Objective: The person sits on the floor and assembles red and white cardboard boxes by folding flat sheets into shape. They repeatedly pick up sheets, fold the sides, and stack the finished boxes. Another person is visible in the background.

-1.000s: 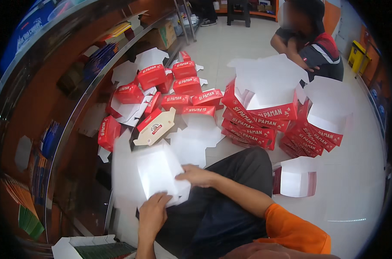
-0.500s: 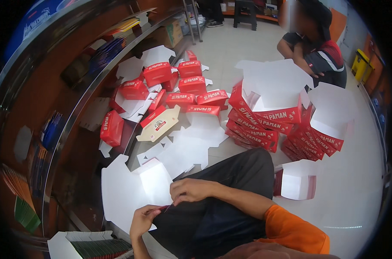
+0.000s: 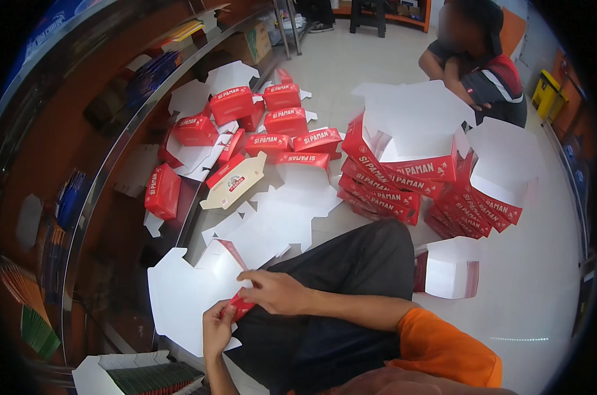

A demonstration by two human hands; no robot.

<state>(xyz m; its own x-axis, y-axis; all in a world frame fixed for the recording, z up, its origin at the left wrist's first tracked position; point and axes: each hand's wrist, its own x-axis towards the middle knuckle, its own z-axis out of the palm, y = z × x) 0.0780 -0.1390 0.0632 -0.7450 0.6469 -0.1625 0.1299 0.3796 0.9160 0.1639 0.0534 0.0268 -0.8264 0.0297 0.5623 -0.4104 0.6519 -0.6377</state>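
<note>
Cardboard box blank, white with a red flap, lies unfolded at the near left, over the person's knee. The left hand pinches its red flap from below, the right hand grips the same edge just beside. Stacked red boxes stand farther right.

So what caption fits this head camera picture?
Both hands fold a flat white-and-red cardboard box blank beside stacked red folded boxes.

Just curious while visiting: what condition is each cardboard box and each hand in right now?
Flat white box blank: unfolded, held by both hands.
Left hand: pinching its red flap.
Right hand: pressing the same flap.
Stacked red boxes: nested, lids open.
Single box: folded, open.
Loose blanks: flat on floor.
</note>
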